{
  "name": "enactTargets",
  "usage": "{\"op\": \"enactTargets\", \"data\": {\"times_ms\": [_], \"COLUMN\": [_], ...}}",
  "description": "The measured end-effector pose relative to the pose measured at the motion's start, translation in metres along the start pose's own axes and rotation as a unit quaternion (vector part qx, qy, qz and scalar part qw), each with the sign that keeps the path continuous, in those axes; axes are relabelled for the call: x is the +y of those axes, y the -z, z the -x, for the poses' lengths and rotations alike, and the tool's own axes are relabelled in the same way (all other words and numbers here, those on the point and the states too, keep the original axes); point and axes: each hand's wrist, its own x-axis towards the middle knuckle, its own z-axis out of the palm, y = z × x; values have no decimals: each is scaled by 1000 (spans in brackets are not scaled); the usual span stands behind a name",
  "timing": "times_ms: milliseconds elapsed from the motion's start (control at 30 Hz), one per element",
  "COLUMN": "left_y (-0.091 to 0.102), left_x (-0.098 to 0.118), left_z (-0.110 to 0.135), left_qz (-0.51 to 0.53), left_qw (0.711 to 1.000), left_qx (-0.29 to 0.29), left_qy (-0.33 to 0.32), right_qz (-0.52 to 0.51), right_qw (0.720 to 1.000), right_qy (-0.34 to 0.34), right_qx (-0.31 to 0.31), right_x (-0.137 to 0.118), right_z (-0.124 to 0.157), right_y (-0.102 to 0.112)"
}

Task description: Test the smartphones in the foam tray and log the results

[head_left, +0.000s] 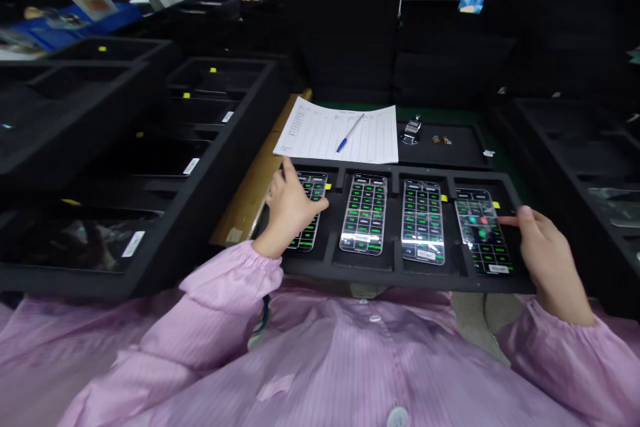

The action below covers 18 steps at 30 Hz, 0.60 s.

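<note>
A black foam tray (395, 273) lies in front of me, with several lit smartphones in its slots, their screens showing dark grids with green marks. My left hand (293, 210) has its fingers spread over the leftmost phone (305, 240) and hides part of it. Two phones, the left-middle phone (365, 213) and the right-middle phone (423, 220), sit untouched. My right hand (550, 253) is at the tray's right end, a finger stretched to the side edge of the rightmost phone (483, 230). A pop-up with coloured icons shows on that screen. Its other fingers are partly hidden.
Behind the tray lie a printed sheet (320, 130), a blue-capped pen (350, 133), a small metal-and-clear object (412, 128) and tiny brown parts (441, 140). Foam trays with dark phones (165, 157) stand left; another tray (565, 140) stands right. Two people work beyond black partitions.
</note>
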Motion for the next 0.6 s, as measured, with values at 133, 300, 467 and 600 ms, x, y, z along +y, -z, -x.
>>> {"op": "enactTargets", "data": {"times_ms": [133, 300, 467, 600], "left_y": [3, 4, 6, 21], "left_x": [-8, -6, -10, 3], "left_z": [0, 0, 0, 13], "left_qz": [-7, -19, -6, -33], "left_qw": [1000, 1000, 1000, 998], "left_qx": [14, 3, -8, 39], "left_qy": [9, 5, 9, -32], "right_qz": [23, 114, 316, 347], "right_qw": [994, 972, 930, 922], "right_qy": [100, 185, 160, 154], "right_qx": [27, -84, -95, -73], "right_x": [-33, -84, -117, -136], "right_z": [14, 43, 52, 56], "right_y": [-8, -27, -51, -67]}}
